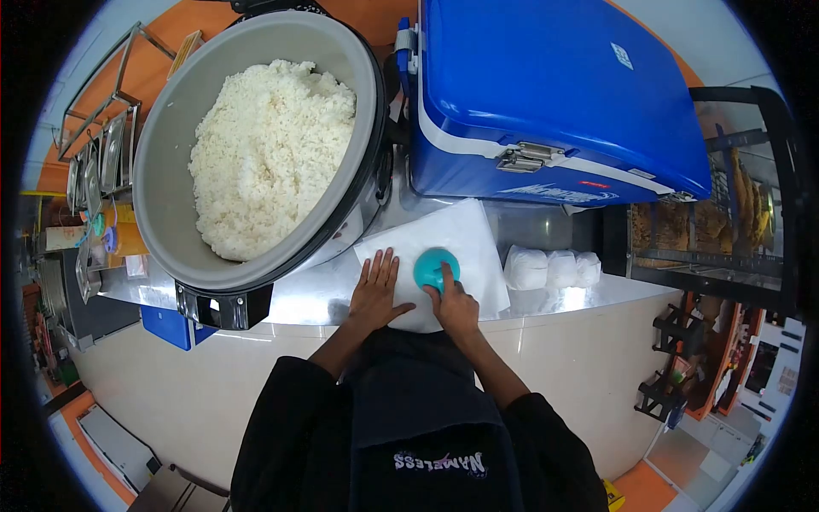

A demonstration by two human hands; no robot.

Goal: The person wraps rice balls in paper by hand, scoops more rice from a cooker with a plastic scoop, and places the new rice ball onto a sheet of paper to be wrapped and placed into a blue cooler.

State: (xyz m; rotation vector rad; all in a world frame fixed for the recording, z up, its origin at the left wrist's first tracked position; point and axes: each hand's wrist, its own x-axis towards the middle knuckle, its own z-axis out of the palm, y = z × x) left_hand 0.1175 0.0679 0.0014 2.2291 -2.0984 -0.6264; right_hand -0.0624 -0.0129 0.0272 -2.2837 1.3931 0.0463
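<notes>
A small teal bowl [432, 268], seemingly upside down, rests on white sheets of wrapping paper [473, 243] on the steel counter. My right hand [455, 309] grips the bowl at its near right side, the index finger lying over its top. Whatever may be under the bowl is hidden. To the left, my left hand [374, 294] lies flat on the near left part of the paper, fingers spread and nothing in them. Right of the paper sit several white wrapped packets [526, 269] in a row.
A large rice cooker pot [159, 205] full of cooked rice [271, 158] stands at left, close to the paper. Behind is a blue cooler box [554, 77] with metal latches. A glass-sided display case [712, 222] holding browned food stands at right. The counter [316, 294] ends just before my body.
</notes>
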